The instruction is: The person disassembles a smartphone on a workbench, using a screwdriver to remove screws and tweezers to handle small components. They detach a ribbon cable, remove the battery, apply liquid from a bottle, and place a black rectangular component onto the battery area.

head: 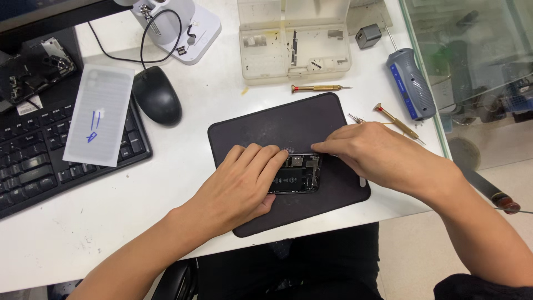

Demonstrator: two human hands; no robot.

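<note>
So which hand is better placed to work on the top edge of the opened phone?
Probably the right hand: its fingertips already pinch at the top edge of the opened phone. The left hand lies flat over the phone's left part, steadying it on the dark mat.

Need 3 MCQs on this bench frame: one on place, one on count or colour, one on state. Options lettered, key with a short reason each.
1. The opened phone lies on:
A keyboard
B dark mat
C parts tray

2. Brass-handled screwdrivers on the table:
A two
B none
C five

3. The left hand is:
A lifted clear
B on the mouse
C pressed on the phone

Key: 1 B, the mat lies under it. 2 A, one screwdriver above the mat, another screwdriver to its right. 3 C, the left hand's fingers cover the phone's left side while the right hand works at its top edge.
</note>
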